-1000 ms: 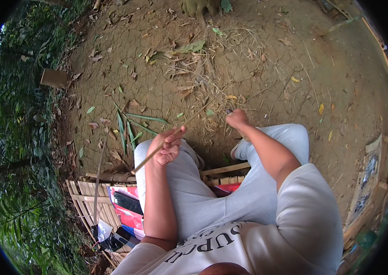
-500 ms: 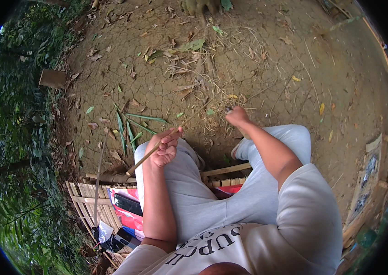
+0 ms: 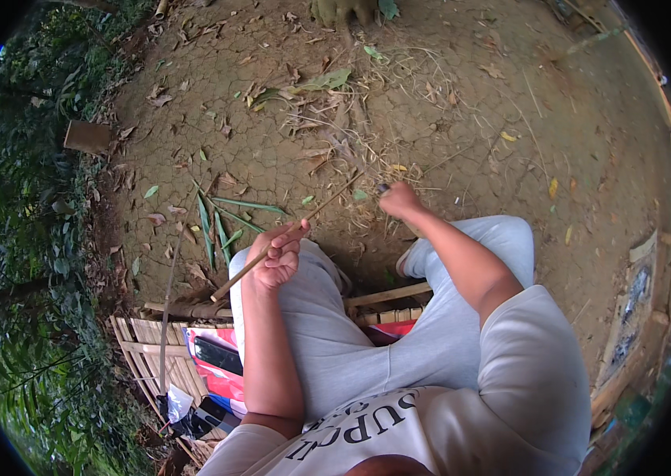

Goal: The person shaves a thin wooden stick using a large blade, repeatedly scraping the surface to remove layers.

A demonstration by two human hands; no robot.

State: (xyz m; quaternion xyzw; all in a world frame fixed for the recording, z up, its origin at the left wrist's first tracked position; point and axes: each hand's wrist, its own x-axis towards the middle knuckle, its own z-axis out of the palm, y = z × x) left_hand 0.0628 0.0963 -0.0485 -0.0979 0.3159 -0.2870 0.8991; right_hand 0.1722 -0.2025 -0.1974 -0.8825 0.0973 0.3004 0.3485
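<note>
My left hand (image 3: 276, 255), palm turned up over my left knee, is closed around a thin wooden stick (image 3: 232, 285). The stick slants from beside my left forearm up and away to the right, its far end narrowing above the ground. Beyond my right knee, my right hand (image 3: 400, 201) is in a fist around what looks like a knife (image 3: 384, 189). Only a short dark part of it shows past the fist, close to the stick's far end but apart from it. The rest is hidden by my fingers.
Pale shavings and dry leaves litter the cracked soil, with long green leaves (image 3: 207, 226) left of my knees. On the bamboo bench (image 3: 133, 349) lie a black phone (image 3: 219, 355), a red cloth and a long blade (image 3: 167, 333). A tree base (image 3: 343, 11) stands ahead.
My right hand has shifted slightly left, toward the stick. The stick and my left hand have moved a little to the left and down in the view, both still in their grip.
</note>
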